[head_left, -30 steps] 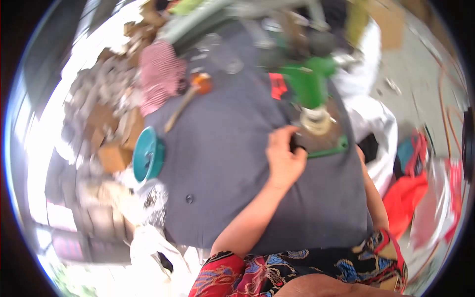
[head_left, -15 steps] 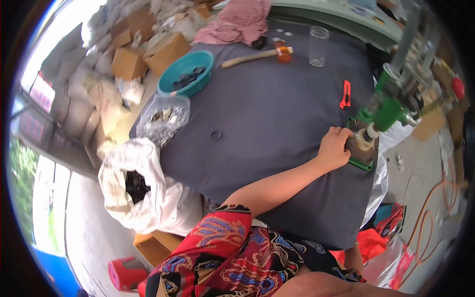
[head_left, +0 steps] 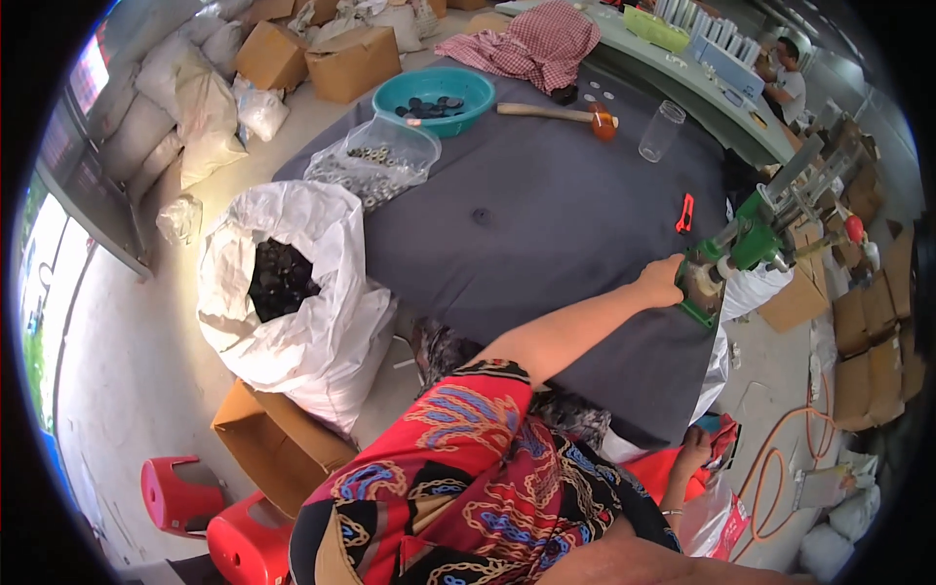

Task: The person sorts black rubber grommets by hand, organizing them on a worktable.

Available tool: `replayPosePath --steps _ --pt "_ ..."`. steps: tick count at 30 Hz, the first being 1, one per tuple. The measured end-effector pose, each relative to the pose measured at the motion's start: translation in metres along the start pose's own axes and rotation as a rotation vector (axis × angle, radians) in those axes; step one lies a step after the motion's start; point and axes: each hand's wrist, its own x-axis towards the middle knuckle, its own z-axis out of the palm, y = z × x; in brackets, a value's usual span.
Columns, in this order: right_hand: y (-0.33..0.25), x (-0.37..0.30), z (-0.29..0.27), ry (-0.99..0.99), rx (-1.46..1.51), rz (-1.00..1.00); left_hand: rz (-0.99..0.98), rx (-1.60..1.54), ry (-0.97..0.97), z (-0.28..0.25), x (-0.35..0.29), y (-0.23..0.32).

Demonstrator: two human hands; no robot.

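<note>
A grey-covered worktop [head_left: 546, 214] fills the frame's centre; at right, the left hand [head_left: 663, 282] rests its clenched fingers against a green press [head_left: 741, 255], while the right hand [head_left: 694, 448] hangs low, its grip unclear.

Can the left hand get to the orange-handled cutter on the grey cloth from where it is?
Probably yes. The left hand rests at the green press, and the orange-handled cutter lies just beyond it on bare grey cloth, nothing between.

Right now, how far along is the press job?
Done, probably: a few dark round pieces lie in the teal bowl. In hand: the left hand is at the base of the green press; the right hand hangs below the table edge. Left: the white sack holds many dark pieces, so most likely remains.
</note>
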Motion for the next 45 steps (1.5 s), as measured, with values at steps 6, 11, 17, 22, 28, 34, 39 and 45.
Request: replayPosePath --steps 6,11,17,22,28,34,39,45 --pt "-0.116 0.01 0.007 0.23 -0.12 -0.322 0.434 0.171 0.147 -0.073 -0.11 0.032" --pt "-0.27 0.01 0.105 -0.121 -0.056 -0.783 0.38 0.217 0.277 -0.146 -0.211 0.037" --pt "-0.355 0.017 0.269 -0.594 -0.106 -0.907 0.105 0.103 0.482 -0.205 -0.33 0.016" --pt "-0.367 0.016 0.377 -0.668 -0.249 -1.018 -0.136 -0.01 0.69 -0.231 -0.409 -0.007" --pt "-0.358 0.013 0.427 -0.666 -0.492 -1.098 -0.263 -0.127 0.778 -0.258 -0.452 -0.009" --pt "-0.375 0.02 0.432 -0.822 -0.49 -0.907 -0.27 -0.529 0.602 -0.309 -0.454 0.043" --pt "-0.383 0.03 0.449 -0.699 -0.473 -0.919 -0.204 -0.18 0.902 -0.388 -0.446 0.041" --pt "-0.441 -0.046 0.455 -0.612 0.116 -1.083 -0.355 0.34 1.105 -0.421 -0.434 0.009"
